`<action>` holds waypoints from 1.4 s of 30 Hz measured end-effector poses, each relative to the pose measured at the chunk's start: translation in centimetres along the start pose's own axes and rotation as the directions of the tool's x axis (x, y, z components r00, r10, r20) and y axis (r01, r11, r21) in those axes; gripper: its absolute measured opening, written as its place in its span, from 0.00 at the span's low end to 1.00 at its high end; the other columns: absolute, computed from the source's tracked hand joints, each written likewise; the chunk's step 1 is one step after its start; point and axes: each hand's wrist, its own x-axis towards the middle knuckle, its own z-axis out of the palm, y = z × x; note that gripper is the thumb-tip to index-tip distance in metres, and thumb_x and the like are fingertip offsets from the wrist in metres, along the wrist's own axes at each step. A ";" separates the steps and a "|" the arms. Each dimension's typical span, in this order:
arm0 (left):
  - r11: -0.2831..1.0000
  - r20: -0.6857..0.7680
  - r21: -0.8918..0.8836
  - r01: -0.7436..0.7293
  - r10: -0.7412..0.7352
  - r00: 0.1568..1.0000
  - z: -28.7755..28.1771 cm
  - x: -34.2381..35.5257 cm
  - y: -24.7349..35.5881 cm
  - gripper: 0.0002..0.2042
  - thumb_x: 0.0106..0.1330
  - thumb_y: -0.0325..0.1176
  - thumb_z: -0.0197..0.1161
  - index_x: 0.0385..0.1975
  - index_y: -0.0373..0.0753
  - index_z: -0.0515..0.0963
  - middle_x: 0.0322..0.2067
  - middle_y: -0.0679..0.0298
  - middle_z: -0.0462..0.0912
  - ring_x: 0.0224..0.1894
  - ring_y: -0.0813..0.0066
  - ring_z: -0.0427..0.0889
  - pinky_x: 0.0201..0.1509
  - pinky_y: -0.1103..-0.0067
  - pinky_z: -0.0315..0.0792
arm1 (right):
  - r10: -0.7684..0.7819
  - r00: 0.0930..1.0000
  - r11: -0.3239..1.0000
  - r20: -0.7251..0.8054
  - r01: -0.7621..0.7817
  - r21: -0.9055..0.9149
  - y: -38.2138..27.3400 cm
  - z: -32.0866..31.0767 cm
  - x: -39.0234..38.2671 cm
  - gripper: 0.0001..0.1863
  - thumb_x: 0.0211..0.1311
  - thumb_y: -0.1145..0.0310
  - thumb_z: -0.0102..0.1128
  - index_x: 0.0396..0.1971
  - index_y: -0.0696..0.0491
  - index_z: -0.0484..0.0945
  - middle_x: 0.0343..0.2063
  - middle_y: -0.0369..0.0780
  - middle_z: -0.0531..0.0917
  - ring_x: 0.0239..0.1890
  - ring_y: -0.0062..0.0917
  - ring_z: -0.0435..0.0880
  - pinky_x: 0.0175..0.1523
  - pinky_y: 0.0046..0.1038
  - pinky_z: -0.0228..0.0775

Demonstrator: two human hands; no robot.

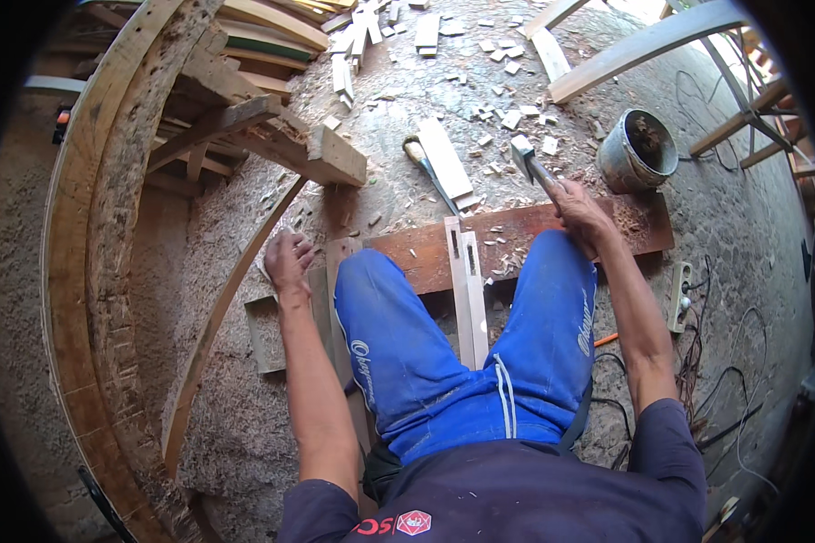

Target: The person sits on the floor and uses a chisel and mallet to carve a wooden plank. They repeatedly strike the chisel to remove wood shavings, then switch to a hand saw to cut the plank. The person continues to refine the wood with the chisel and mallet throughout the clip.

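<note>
My right hand (580, 210) grips the handle of a hammer (541, 167), its metal head raised beside my right knee. My left hand (290, 262) is beside my left knee with loosely bent fingers apart and nothing in them. Between my legs lie two pale wooden strips (464, 290), side by side, with dark slots near their far ends, across a reddish-brown board (406, 255) strewn with shavings. Beyond them a chisel (435, 181) with a wooden handle lies beside a white wooden block (448, 158).
Large curved timber frames (91, 271) stand at my left. Wood offcuts (507, 63) litter the upper floor. A metal bucket (634, 172) with scraps stands at the right, near curved wooden pieces (652, 45), a power strip (679, 299) and tangled cables.
</note>
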 end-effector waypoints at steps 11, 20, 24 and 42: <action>0.337 0.727 0.685 -0.646 -0.259 0.636 -19.2 -10.7 -15.7 0.29 0.58 0.46 0.69 0.56 0.38 0.74 0.48 0.46 0.83 0.50 0.44 0.83 0.54 0.57 0.76 | -0.182 0.975 0.371 0.130 -0.055 0.927 2.4 7.2 -10.5 0.23 0.66 0.73 0.61 0.60 0.55 0.68 0.27 0.35 0.76 0.17 0.18 0.74 0.19 0.25 0.75; 0.214 0.699 0.714 -0.666 -0.190 0.689 -23.0 -14.3 -21.7 0.19 0.66 0.28 0.58 0.57 0.37 0.73 0.50 0.45 0.81 0.51 0.39 0.82 0.53 0.56 0.77 | -0.113 0.983 0.341 0.143 -0.097 0.935 2.7 8.1 -9.3 0.22 0.67 0.72 0.61 0.60 0.54 0.69 0.24 0.32 0.72 0.16 0.15 0.71 0.19 0.25 0.72; 0.243 0.636 0.772 -0.588 -0.314 0.705 -20.1 -14.5 -19.5 0.15 0.67 0.27 0.57 0.53 0.35 0.74 0.48 0.43 0.81 0.50 0.40 0.82 0.51 0.56 0.78 | -0.080 0.985 0.354 0.155 -0.117 0.928 3.6 7.5 -8.7 0.20 0.67 0.72 0.62 0.58 0.52 0.71 0.24 0.32 0.71 0.16 0.16 0.71 0.19 0.25 0.71; 0.560 0.442 0.157 -0.814 0.697 0.565 0.8 -8.0 5.0 0.09 0.72 0.34 0.66 0.44 0.37 0.77 0.27 0.70 0.77 0.26 0.81 0.75 0.30 0.78 0.72 | -0.056 0.979 0.348 0.197 -0.166 0.923 3.4 8.1 -8.1 0.18 0.72 0.63 0.61 0.58 0.49 0.72 0.23 0.31 0.72 0.16 0.15 0.71 0.18 0.24 0.70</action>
